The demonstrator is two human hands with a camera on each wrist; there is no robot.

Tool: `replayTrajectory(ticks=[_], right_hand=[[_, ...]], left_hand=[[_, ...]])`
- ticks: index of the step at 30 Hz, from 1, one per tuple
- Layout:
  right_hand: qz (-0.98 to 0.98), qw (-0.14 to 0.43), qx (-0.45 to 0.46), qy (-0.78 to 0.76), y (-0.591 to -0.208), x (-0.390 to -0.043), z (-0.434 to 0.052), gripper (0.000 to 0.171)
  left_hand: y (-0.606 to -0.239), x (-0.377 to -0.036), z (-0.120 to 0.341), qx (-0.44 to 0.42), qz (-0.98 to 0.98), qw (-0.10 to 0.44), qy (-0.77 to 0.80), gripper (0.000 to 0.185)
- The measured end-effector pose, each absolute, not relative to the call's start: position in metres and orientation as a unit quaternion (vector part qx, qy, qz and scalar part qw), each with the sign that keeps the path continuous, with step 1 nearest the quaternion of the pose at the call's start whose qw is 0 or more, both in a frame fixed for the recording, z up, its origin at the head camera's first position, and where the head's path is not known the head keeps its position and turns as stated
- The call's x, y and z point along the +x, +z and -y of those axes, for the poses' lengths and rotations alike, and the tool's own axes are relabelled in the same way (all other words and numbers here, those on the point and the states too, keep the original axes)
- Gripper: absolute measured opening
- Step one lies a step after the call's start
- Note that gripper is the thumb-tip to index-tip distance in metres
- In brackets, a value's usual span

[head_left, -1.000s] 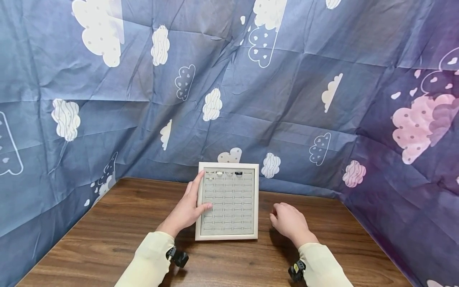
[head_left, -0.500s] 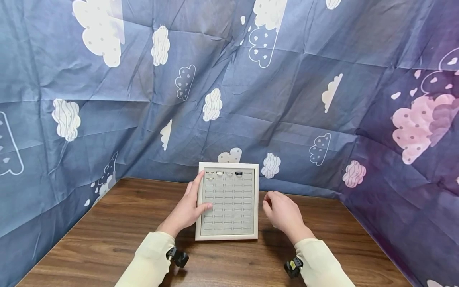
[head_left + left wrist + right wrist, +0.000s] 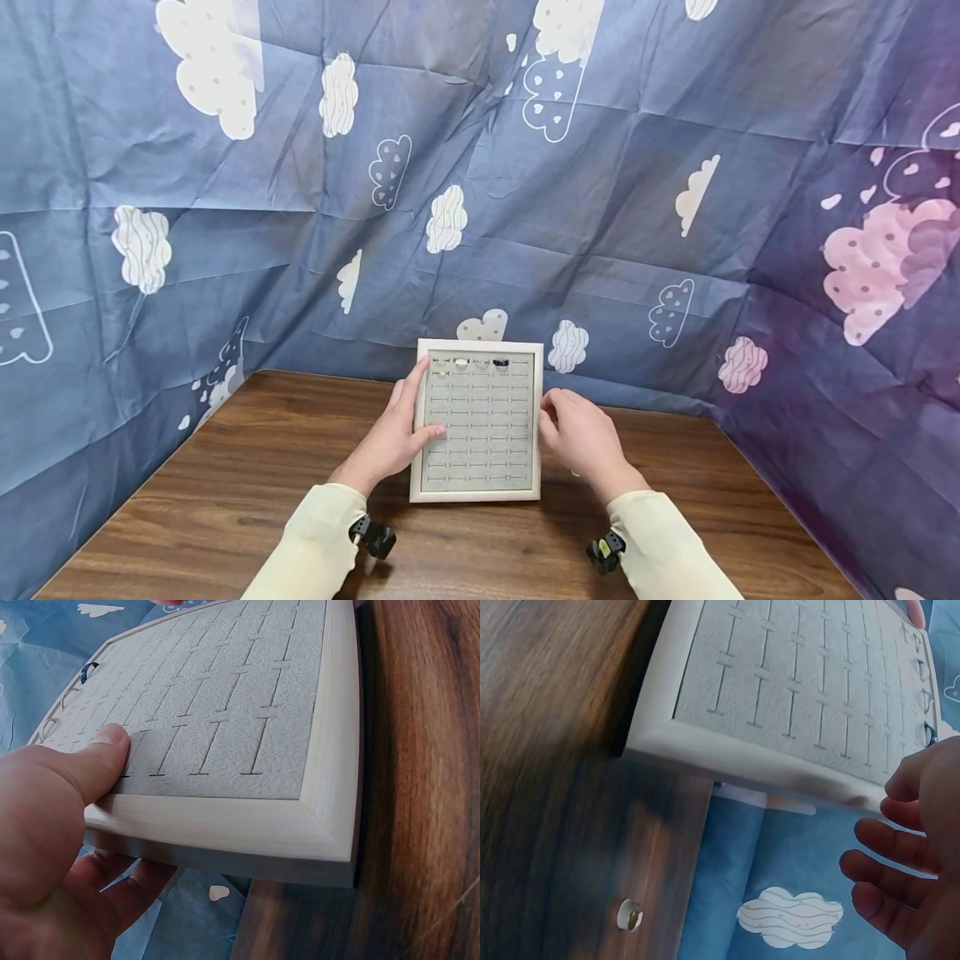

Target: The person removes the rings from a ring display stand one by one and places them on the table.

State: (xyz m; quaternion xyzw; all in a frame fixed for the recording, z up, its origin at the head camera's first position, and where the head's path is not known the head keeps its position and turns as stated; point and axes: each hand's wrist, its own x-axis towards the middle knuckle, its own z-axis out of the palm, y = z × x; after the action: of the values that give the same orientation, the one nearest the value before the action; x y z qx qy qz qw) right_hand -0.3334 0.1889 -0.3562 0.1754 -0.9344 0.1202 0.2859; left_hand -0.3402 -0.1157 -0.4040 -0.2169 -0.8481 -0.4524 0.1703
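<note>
A ring display board (image 3: 480,454) with a pale frame and grey slotted padding stands tilted up on the table. Several rings sit in its top slots, among them a black ring (image 3: 501,362) and a ring with a white top (image 3: 461,362); one more is in the second row. My left hand (image 3: 393,437) grips the board's left side, thumb on the padding, fingers behind it. Beside the right side of the frame is my right hand (image 3: 585,433), its fingers loosely bent. In the right wrist view its thumb and forefinger are right at the frame's edge, with nothing seen held.
A loose ring (image 3: 630,915) lies on the wooden table (image 3: 450,554), to the right of the board and near my right wrist. Blue cloth with printed clouds (image 3: 480,275) hangs behind the table and along its sides.
My right hand has moved left and slightly away from me, up to the board's right edge, uncovering the loose ring. The left hand and board have kept their place.
</note>
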Motion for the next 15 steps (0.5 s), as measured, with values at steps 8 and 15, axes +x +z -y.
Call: replayTrajectory(ticks=[8, 15], right_hand=[[0.926, 0.303, 0.188, 0.128, -0.349, -0.334, -0.177, 0.004], [0.928, 0.293, 0.188, 0.130, -0.342, -0.335, -0.169, 0.008]], left_hand=[[-0.403, -0.339, 0.115, -0.217, 0.849, 0.171, -0.449, 0.113], [-0.403, -0.339, 0.115, -0.217, 0.851, 0.173, -0.445, 0.114]])
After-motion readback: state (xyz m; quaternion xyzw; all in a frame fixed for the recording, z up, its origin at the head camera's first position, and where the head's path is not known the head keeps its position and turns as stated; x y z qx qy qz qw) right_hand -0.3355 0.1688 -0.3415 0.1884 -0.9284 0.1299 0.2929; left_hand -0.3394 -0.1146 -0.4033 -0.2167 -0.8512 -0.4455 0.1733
